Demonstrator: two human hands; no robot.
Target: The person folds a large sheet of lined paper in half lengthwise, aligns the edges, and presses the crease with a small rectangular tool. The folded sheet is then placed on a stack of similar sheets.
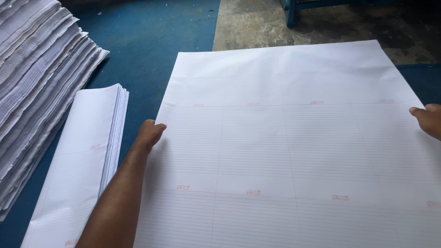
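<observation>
The left hand (pixel 149 133) curls its fingers over the left edge of a large white ruled paper sheet (pixel 294 151), pinching it; the right hand (pixel 428 119) grips the right edge, thumb on top — though it is half out of view. The sheet lies flat on blue matting (pixel 151 46), spreading from near to far. To the left sit a folded bundle of ruled sheets (pixel 87 156) and a tall ragged stack of paper (pixel 32 78). An uneven pull, I'd guess, could crease or tear the thin sheet.
</observation>
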